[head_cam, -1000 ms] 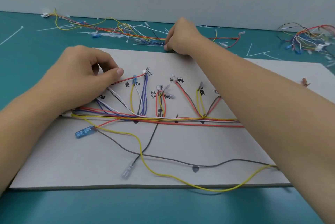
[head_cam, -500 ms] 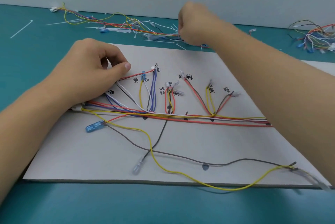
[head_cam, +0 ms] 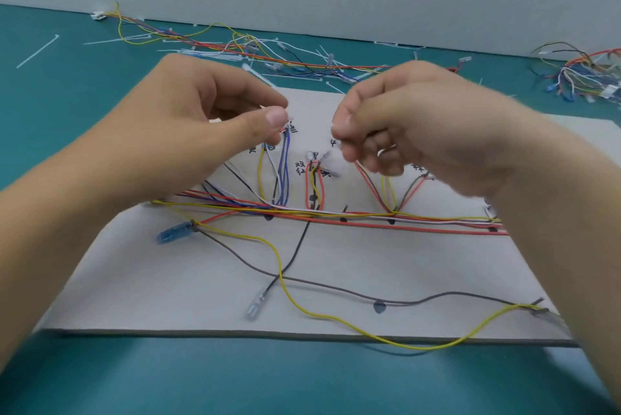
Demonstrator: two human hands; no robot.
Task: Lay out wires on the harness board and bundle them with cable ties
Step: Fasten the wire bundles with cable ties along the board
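Here, both hands hover above the far half of the grey harness board (head_cam: 336,280), which lies flat on the teal desk (head_cam: 100,381) with its near edge close to the desk's front. The left hand (head_cam: 188,132) has its fingers (head_cam: 255,95) curled with the thumb brought up near the forefinger, just beside the tip of a red wire (head_cam: 285,127); whether it actually grips that tip cannot be told. The right hand (head_cam: 410,125) is blurred, its fingers curled tight with the thumb against the forefinger, and a pale strip (head_cam: 386,150) shows between them, too smeared to name. On the board a trunk of wires (head_cam: 369,221) in red, yellow, white and blue runs from the left edge to the right edge, with short branches rising toward handwritten labels. A yellow wire (head_cam: 292,300) loops down over the board's near edge, crossing a grey wire (head_cam: 420,301). A blue connector (head_cam: 174,233) lies near the left edge, a clear connector (head_cam: 254,309) near the front. Along the desk's far edge lie loose wires (head_cam: 268,55) mixed with white cable ties (head_cam: 37,52), and a tangled bundle (head_cam: 578,78) sits at the far right corner.
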